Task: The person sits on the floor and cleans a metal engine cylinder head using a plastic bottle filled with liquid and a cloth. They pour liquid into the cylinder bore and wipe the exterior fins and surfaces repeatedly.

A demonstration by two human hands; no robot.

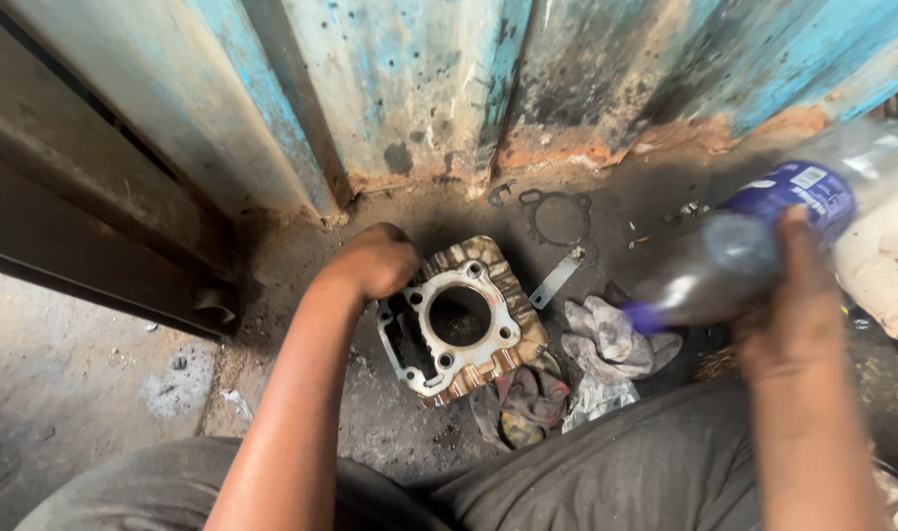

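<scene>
A finned metal engine cylinder block (465, 320) with a round bore lies on the dirty ground. My left hand (375, 261) rests closed on its upper left corner. My right hand (791, 313) grips a clear plastic bottle (744, 251) with a blue label and a blue cap. The bottle is tilted, cap end down, toward the rags to the right of the block, and it is blurred by motion.
Dirty rags (606, 344) lie right of and below the block. A flat gasket (557, 216) and a small metal strip (555, 282) sit behind it. A rusted blue metal wall (419, 88) stands at the back. My grey-trousered legs (645, 472) fill the foreground.
</scene>
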